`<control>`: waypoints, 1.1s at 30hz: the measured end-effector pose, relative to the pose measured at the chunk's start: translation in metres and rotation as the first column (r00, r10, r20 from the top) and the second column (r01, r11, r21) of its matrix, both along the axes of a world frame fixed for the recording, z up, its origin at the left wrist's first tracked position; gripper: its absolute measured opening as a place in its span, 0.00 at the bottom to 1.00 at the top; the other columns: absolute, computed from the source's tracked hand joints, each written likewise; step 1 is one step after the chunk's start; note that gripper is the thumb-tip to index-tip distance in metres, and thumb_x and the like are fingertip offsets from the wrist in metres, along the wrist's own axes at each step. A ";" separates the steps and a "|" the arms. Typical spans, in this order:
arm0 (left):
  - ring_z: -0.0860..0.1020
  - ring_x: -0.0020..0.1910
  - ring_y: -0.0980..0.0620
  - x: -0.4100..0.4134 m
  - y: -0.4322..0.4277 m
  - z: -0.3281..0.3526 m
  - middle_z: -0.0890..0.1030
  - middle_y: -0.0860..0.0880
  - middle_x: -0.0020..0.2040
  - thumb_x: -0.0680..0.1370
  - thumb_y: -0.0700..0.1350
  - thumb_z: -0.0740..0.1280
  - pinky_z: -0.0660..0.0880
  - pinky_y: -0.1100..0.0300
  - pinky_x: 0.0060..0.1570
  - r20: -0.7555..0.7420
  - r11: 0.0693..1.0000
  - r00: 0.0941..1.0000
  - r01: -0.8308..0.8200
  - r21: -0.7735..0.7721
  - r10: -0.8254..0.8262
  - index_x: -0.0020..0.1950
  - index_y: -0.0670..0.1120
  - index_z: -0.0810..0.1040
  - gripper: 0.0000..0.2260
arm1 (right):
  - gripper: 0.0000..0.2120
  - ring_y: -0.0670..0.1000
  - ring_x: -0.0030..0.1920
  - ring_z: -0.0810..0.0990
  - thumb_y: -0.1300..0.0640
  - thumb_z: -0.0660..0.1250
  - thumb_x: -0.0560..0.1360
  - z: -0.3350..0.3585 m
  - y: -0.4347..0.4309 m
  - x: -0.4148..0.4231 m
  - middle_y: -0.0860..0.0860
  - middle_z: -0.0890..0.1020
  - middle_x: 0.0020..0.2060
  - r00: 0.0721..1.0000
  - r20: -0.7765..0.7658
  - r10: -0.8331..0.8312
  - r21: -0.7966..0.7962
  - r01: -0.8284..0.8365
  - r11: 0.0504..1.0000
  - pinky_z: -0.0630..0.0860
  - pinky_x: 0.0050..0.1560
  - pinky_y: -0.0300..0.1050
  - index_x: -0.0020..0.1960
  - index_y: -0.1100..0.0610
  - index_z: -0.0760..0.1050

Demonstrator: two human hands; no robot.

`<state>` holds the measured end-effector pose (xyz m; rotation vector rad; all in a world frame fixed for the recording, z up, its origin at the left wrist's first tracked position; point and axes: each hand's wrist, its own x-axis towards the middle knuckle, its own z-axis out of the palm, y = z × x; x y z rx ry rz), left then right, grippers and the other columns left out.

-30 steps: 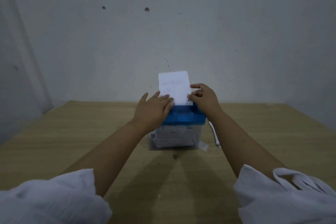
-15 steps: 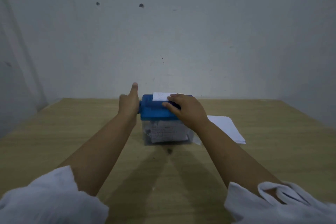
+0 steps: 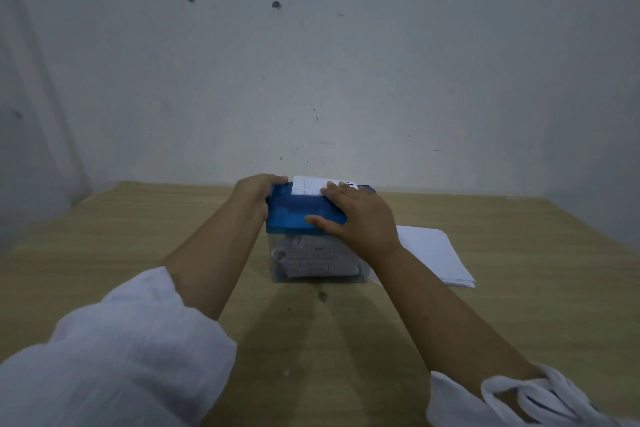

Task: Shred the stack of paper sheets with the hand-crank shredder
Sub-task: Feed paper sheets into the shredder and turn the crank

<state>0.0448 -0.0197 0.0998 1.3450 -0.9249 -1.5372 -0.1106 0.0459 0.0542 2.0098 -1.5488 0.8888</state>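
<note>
The hand-crank shredder has a blue top (image 3: pixel 294 215) on a clear bin (image 3: pixel 276 269) and stands mid-table. A short strip of a printed paper sheet (image 3: pixel 308 185) sticks up from its slot. My left hand (image 3: pixel 254 192) grips the left end of the blue top, fingers curled over the corner where the crank sits; the crank itself is hidden. My right hand (image 3: pixel 360 218) lies flat on the top with fingers straight beside the sheet and thumb along the front face. Pale paper pieces (image 3: pixel 311 258) fill the bin.
The stack of white sheets (image 3: pixel 433 253) lies flat on the wooden table (image 3: pixel 138 236), just right of the shredder and behind my right forearm. A plain grey wall rises at the table's far edge and on the left.
The sheet stood tall above the slot a second ago and now shows only a short strip. My left hand went from the lid to the left end; my right hand dropped flat onto the top.
</note>
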 end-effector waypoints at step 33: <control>0.78 0.45 0.59 0.012 0.044 -0.053 0.81 0.52 0.43 0.79 0.44 0.65 0.72 0.70 0.47 -0.317 0.773 0.905 -0.412 -0.482 0.284 0.39 0.48 0.77 0.08 | 0.38 0.54 0.65 0.73 0.29 0.52 0.70 -0.002 -0.003 0.006 0.51 0.76 0.64 0.993 -0.016 -0.120 0.108 0.121 0.987 0.67 0.65 0.51 0.65 0.56 0.74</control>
